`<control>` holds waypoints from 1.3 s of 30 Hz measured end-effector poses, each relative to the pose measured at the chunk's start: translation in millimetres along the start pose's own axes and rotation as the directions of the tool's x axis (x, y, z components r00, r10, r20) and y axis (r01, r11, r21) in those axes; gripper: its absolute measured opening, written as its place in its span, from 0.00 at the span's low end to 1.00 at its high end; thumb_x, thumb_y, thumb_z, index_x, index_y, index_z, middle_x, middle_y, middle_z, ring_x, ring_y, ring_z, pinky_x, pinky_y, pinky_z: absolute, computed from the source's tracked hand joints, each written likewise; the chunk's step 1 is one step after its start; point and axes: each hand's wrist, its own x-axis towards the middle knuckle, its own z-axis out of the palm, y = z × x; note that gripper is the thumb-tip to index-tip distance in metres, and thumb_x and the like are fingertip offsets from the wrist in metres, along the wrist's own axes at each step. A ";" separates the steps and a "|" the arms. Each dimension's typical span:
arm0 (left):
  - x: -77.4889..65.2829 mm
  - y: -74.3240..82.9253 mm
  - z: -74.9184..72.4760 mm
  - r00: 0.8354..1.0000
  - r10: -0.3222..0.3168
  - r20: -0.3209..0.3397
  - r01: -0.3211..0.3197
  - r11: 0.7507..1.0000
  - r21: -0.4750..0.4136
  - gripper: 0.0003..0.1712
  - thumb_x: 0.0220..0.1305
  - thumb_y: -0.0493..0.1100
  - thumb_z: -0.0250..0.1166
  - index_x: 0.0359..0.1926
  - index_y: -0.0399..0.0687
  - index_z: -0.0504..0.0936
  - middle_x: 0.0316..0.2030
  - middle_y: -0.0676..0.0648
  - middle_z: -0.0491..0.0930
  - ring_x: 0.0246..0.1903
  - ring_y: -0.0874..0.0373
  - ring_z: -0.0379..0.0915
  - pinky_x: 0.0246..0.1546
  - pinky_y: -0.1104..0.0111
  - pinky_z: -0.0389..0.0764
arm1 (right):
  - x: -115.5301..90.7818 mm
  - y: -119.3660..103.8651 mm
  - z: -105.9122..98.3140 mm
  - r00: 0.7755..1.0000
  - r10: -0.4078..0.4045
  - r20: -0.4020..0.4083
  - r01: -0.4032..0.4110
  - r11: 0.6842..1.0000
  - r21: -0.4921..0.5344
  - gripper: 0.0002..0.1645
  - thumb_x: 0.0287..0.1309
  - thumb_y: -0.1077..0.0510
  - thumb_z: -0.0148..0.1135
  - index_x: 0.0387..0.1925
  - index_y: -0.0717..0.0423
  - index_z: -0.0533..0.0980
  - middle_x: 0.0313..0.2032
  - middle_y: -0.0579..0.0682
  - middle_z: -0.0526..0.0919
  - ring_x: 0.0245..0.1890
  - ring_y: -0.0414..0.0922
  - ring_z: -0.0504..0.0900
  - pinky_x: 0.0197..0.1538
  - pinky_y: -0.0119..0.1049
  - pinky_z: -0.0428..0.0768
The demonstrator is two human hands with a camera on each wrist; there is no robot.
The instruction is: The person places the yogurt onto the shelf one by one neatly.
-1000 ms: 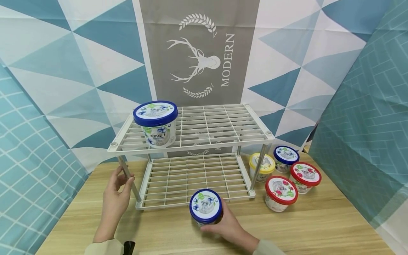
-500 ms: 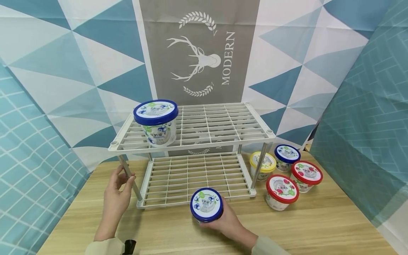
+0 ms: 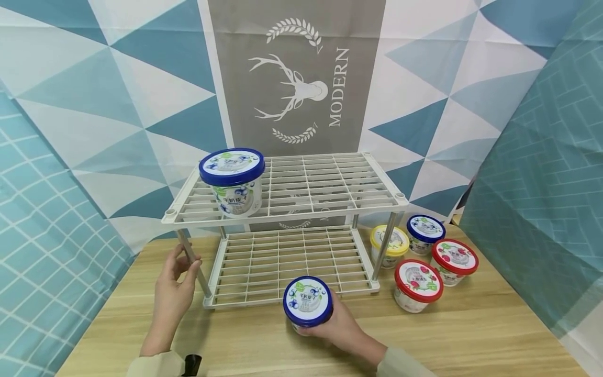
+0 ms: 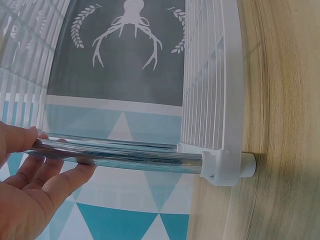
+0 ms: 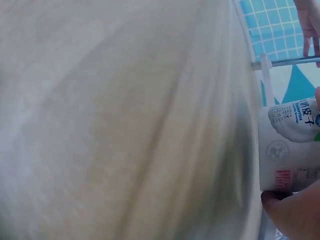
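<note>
Head view: a round blue-lidded tub (image 3: 308,302), its smooth pale wall printed with berries and lettering, is just in front of the lower shelf (image 3: 278,301), lid facing up; whether its base touches the table cannot be told. The right hand (image 3: 346,327) is clamped round its side, and the right wrist view shows the matte, curved wall above the thumb. Well apart from it, the left hand (image 3: 174,283) pinches a slim, shiny cylindrical metal post (image 3: 201,277) between thumb and fingertips.

That post supports the upper shelf (image 3: 301,213), a white slatted grid like the one below. On its left end stands a second tub (image 3: 235,196) with a glossy blue rim. Beyond the rack's right side, the wood-grained table (image 3: 254,343) bears a yellow-lidded tub (image 3: 390,242), a rear blue tub (image 3: 425,229) and two red-lidded tubs (image 3: 417,281). Behind hangs a creased cloth (image 3: 118,104) patterned with flat triangles and a deer's head. Both sleeves (image 3: 155,365) are pale fabric.
</note>
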 end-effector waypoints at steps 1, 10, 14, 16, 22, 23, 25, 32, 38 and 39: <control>-0.1 -0.1 0.2 1.000 0.007 0.001 -0.007 1.000 0.001 0.26 0.66 0.38 0.57 0.64 0.47 0.65 0.43 0.45 0.80 0.36 0.85 0.65 0.39 0.89 0.65 | -0.5 -1.5 -1.4 1.000 -0.001 -0.001 0.001 1.000 0.003 0.61 0.30 0.53 0.81 0.66 0.57 0.56 0.58 0.57 0.72 0.60 0.58 0.69 0.61 0.58 0.65; -0.2 -1.0 0.6 1.000 0.024 -0.004 -0.024 1.000 0.009 0.26 0.66 0.38 0.57 0.64 0.47 0.65 0.44 0.41 0.81 0.36 0.86 0.63 0.43 0.88 0.62 | -4.9 -14.4 -16.4 1.000 -0.016 -0.011 0.016 1.000 -0.020 0.60 0.30 0.53 0.80 0.66 0.57 0.57 0.58 0.57 0.73 0.59 0.58 0.70 0.62 0.58 0.65; 0.1 -0.9 0.5 1.000 0.021 0.003 -0.021 1.000 0.010 0.26 0.67 0.38 0.57 0.65 0.47 0.64 0.44 0.41 0.80 0.36 0.86 0.63 0.43 0.87 0.63 | -6.4 -18.8 -22.9 0.999 -0.025 -0.033 0.024 0.999 -0.035 0.60 0.30 0.53 0.80 0.66 0.57 0.58 0.57 0.57 0.73 0.59 0.58 0.71 0.61 0.58 0.66; 0.2 -0.9 0.5 1.000 0.021 0.006 -0.021 1.000 0.009 0.26 0.67 0.38 0.56 0.65 0.48 0.64 0.44 0.41 0.80 0.36 0.86 0.63 0.43 0.86 0.63 | -6.8 -20.9 -25.9 0.998 -0.040 -0.041 0.039 0.999 -0.032 0.59 0.29 0.54 0.80 0.65 0.57 0.58 0.57 0.57 0.74 0.58 0.58 0.71 0.61 0.58 0.67; -0.1 -0.9 -0.6 1.000 0.003 0.014 -0.004 1.000 0.007 0.26 0.67 0.39 0.56 0.65 0.48 0.64 0.45 0.42 0.80 0.36 0.86 0.63 0.38 0.89 0.64 | -6.7 -27.7 -32.9 0.995 -0.085 -0.061 0.084 0.996 -0.015 0.57 0.29 0.55 0.80 0.65 0.54 0.60 0.56 0.54 0.75 0.58 0.55 0.72 0.61 0.56 0.66; -0.2 -0.9 -1.0 1.000 -0.002 0.018 0.002 1.000 0.008 0.26 0.67 0.39 0.56 0.65 0.48 0.64 0.45 0.42 0.80 0.36 0.87 0.63 0.37 0.89 0.65 | -6.6 -29.2 -34.0 0.994 -0.087 -0.064 0.086 0.996 -0.018 0.58 0.30 0.55 0.80 0.65 0.53 0.60 0.56 0.53 0.75 0.58 0.55 0.72 0.61 0.56 0.66; -0.3 -0.8 -1.6 1.000 -0.010 0.025 0.010 1.000 0.011 0.26 0.68 0.40 0.56 0.65 0.49 0.64 0.45 0.42 0.79 0.37 0.87 0.63 0.34 0.89 0.67 | -6.7 -32.0 -35.7 0.993 -0.092 -0.075 0.090 0.996 -0.030 0.58 0.29 0.55 0.81 0.65 0.52 0.60 0.56 0.53 0.75 0.58 0.54 0.72 0.61 0.55 0.67; -0.4 -1.2 -2.5 0.999 -0.010 0.035 0.009 1.000 0.020 0.26 0.68 0.41 0.55 0.65 0.50 0.63 0.46 0.42 0.80 0.37 0.86 0.62 0.35 0.89 0.66 | -8.7 -42.1 -38.8 0.993 -0.081 -0.091 0.076 0.996 -0.049 0.59 0.27 0.55 0.81 0.64 0.50 0.61 0.55 0.51 0.76 0.58 0.53 0.73 0.61 0.55 0.66; -0.8 -0.5 -2.7 1.000 0.001 0.029 -0.002 1.000 0.016 0.26 0.68 0.40 0.56 0.65 0.48 0.63 0.46 0.41 0.80 0.37 0.87 0.62 0.37 0.91 0.62 | -10.6 -51.3 -43.7 0.995 -0.064 -0.071 0.060 0.997 -0.055 0.57 0.29 0.56 0.80 0.64 0.52 0.60 0.56 0.53 0.75 0.59 0.55 0.72 0.61 0.56 0.67; -0.9 -0.3 -2.8 1.000 0.001 0.030 -0.001 1.000 0.015 0.26 0.68 0.40 0.56 0.65 0.48 0.63 0.46 0.41 0.80 0.37 0.87 0.62 0.37 0.91 0.63 | -10.7 -52.9 -44.6 0.995 -0.064 -0.076 0.060 0.997 -0.055 0.57 0.29 0.56 0.80 0.64 0.52 0.60 0.56 0.53 0.75 0.58 0.55 0.72 0.61 0.56 0.67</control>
